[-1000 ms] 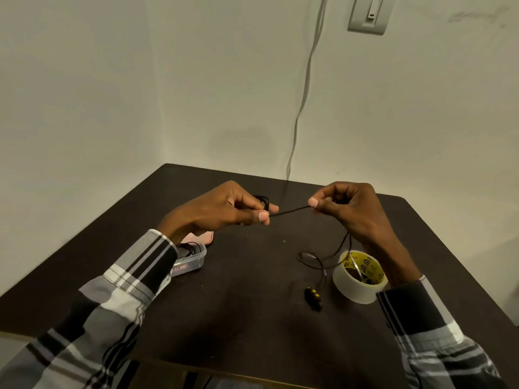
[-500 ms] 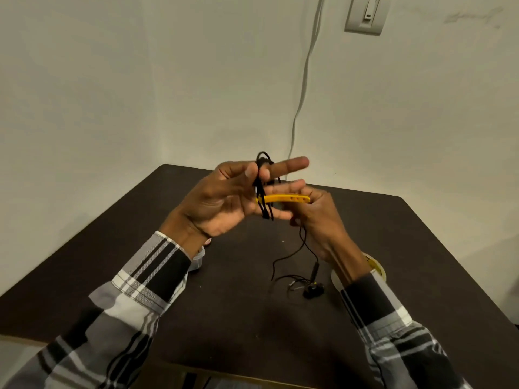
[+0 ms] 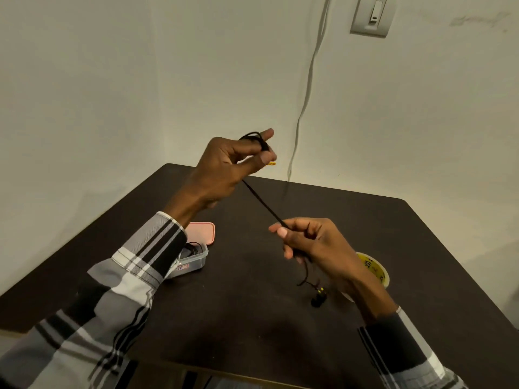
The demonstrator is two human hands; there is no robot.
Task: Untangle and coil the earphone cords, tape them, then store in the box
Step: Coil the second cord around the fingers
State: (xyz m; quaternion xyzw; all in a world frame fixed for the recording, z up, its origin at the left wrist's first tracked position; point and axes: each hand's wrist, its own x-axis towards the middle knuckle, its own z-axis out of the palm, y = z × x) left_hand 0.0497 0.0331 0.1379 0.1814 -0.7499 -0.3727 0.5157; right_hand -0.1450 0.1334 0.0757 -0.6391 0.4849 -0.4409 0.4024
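Both hands grip one cord [image 3: 264, 206]: left hand [image 3: 224, 169] holds coils at 11 o'clock; right hand [image 3: 311, 242] pinches its taut run at 5.

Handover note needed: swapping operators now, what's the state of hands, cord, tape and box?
Left hand: raised, black earphone cord looped around its fingers.
Right hand: pinches the same cord lower down; the stretch between the hands is taut.
The cord's tail hangs below the right hand to the earbud on the table.
Tape roll: on the table behind the right wrist, not in use.
Clear box: open, dark cord inside, pink lid behind it.
Done: coil started. Left: finish coiling, tape, store.
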